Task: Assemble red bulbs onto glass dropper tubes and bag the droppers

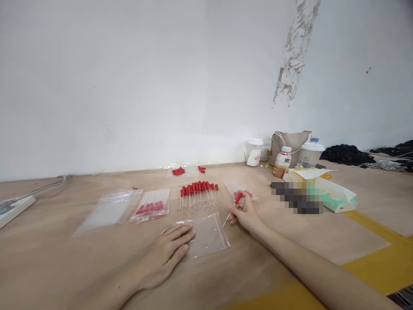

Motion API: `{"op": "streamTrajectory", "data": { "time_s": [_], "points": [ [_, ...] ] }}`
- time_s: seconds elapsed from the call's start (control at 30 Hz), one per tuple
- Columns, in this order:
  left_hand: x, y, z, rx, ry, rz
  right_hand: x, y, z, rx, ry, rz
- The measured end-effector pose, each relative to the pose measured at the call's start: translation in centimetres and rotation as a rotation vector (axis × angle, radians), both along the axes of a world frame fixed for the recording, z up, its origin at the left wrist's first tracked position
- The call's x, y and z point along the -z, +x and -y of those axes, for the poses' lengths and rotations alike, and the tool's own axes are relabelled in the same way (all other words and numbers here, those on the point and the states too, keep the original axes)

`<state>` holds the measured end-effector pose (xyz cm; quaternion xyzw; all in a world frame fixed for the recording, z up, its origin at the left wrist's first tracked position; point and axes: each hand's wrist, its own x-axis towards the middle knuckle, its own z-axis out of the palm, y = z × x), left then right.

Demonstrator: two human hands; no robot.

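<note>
My left hand [172,249] lies flat, fingers stretched out, on the left end of a clear zip bag [208,234]. Between the fingers of my right hand [247,214] is a glass dropper with a red rubber bulb [238,198]. Its bulb points up and its thin tip slants down beside the bag's zip edge at the right. Behind the bag, several red-bulbed droppers [198,193] lie side by side, bulbs toward the wall. A bag of droppers [150,206] is to their left. Another bag with red bulbs [230,187] lies partly hidden behind my right hand.
A stack of zip bags [106,211] lies at the left, near a white power strip [17,209]. Loose red bulbs [178,171] rest by the wall. At the right stand a lidded cup [254,153], a bottle [282,163] and a tissue pack [338,200].
</note>
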<state>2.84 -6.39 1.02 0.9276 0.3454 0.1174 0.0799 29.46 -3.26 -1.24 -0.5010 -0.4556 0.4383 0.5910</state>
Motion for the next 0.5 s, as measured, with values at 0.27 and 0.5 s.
{"op": "streamTrajectory", "data": {
  "time_s": [0.27,0.5],
  "points": [
    [0.1,0.1,0.0,0.011,0.035,-0.001,0.6,-0.9,0.4,-0.037,0.056,-0.059],
    [0.0,0.1,0.2,-0.012,0.023,0.005,0.2,0.6,1.1,-0.246,-0.061,-0.063]
  ]
}}
